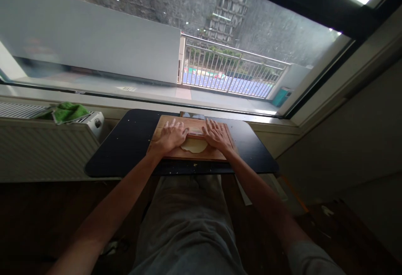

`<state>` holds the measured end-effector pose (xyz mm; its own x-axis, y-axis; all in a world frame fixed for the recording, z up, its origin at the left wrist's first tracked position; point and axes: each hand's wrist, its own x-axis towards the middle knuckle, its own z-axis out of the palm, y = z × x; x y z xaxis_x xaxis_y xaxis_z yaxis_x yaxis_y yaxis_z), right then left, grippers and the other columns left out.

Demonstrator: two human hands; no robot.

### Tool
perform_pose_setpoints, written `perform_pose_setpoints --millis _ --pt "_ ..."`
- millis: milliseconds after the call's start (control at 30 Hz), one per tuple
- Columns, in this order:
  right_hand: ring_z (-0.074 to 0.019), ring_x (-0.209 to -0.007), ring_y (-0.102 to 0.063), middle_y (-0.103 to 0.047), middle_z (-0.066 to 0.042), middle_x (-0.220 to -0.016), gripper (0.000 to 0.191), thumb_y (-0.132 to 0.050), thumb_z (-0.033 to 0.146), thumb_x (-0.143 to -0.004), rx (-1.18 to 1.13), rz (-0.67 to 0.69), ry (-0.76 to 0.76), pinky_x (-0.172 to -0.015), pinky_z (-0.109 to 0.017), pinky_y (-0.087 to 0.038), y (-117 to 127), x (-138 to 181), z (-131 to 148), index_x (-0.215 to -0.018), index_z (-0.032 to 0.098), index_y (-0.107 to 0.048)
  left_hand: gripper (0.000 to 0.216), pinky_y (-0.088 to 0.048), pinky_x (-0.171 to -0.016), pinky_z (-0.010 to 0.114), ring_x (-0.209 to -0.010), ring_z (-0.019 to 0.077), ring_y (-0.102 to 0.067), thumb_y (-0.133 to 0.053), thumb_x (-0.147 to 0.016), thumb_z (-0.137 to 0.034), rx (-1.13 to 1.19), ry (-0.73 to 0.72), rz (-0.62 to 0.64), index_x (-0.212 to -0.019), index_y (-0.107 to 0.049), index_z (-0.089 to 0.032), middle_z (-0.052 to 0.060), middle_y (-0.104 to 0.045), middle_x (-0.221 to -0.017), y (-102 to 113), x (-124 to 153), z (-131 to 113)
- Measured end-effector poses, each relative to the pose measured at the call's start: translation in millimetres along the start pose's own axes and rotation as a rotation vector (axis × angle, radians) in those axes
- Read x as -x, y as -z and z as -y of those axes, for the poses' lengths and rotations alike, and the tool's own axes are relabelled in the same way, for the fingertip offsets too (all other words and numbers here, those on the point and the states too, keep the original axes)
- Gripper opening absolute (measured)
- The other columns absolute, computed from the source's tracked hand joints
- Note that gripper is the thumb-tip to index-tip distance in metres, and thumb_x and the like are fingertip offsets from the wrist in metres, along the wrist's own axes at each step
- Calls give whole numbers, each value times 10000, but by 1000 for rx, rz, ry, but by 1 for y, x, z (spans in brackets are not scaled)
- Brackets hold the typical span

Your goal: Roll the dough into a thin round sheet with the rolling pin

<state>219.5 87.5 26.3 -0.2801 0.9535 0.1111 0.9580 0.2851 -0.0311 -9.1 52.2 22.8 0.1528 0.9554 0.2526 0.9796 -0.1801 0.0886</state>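
Observation:
A thin, pale sheet of dough (194,145) lies on a wooden board (176,156). Across its far part runs a short visible stretch of a rolling pin (195,132), pale with reddish marks. My left hand (171,136) rests over the pin's left end, fingers stretched forward and the thumb pointing inward. On the right end lies my right hand (216,133), palm down with its fingers spread. Both hands cover the pin's ends, so their contact with it is partly hidden.
The board sits on a dark table (125,141) with small crumbs on it. Behind the board is a small flat item (191,115). A radiator (47,149) with a green cloth (69,112) stands at the left. A large window (150,57) borders the table's far side.

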Motion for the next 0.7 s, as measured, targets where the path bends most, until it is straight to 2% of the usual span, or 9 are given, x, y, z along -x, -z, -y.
perform_pose_setpoints --millis 100,200,433,533,633,700 --pt "-280 -1757 -204 -250 -92 -1891 713 -162 482 -1196 4 -43 66 -1410 -560 -197 -4 22 1 -1847 191 -147 612 -359 -1332 498 -1593 357 -526 -324 -1161 -477 15 -27 -10 -1497 -695 -125 195 -686 -1585 0 18 1" --pt "-284 -1746 -241 -277 -100 -1884 711 -178 478 -1199 -2 -74 65 -1396 -542 -236 -6 29 0 -1848 190 -133 636 -332 -1354 477 -1619 346 -499 -307 -1165 -456 24 -45 -6 -1588 -622 -102 192 -622 -1660 -1 23 0" --pt "-343 -1644 -414 -425 -163 -1815 689 -260 461 -1195 42 -117 53 -1344 -582 -282 0 0 0 -1833 204 -221 623 -258 -1402 540 -1706 334 -364 -312 -1149 -379 34 32 -64 -1673 -533 -123 163 -505 -1764 -9 -13 -4" --pt "-356 -1592 -474 -483 -169 -1778 672 -258 445 -1194 40 -95 6 -1315 -568 -325 5 -14 -1 -1819 200 -278 648 -234 -1405 602 -1721 355 -327 -300 -1136 -347 27 74 -78 -1684 -501 -64 207 -427 -1797 -12 -28 -5" --pt "-366 -1604 -455 -458 -168 -1794 653 -294 391 -1187 61 -57 34 -1307 -585 -335 8 -22 1 -1812 202 -300 674 -242 -1398 629 -1712 366 -343 -305 -1129 -348 40 94 -81 -1705 -453 -33 240 -422 -1787 -13 -33 -5" --pt "-355 -1626 -426 -432 -169 -1809 656 -310 358 -1182 64 -51 80 -1317 -583 -325 8 -23 7 -1816 192 -280 676 -257 -1386 655 -1701 374 -366 -307 -1129 -349 49 97 -62 -1725 -428 -54 238 -450 -1772 -13 -30 -5"
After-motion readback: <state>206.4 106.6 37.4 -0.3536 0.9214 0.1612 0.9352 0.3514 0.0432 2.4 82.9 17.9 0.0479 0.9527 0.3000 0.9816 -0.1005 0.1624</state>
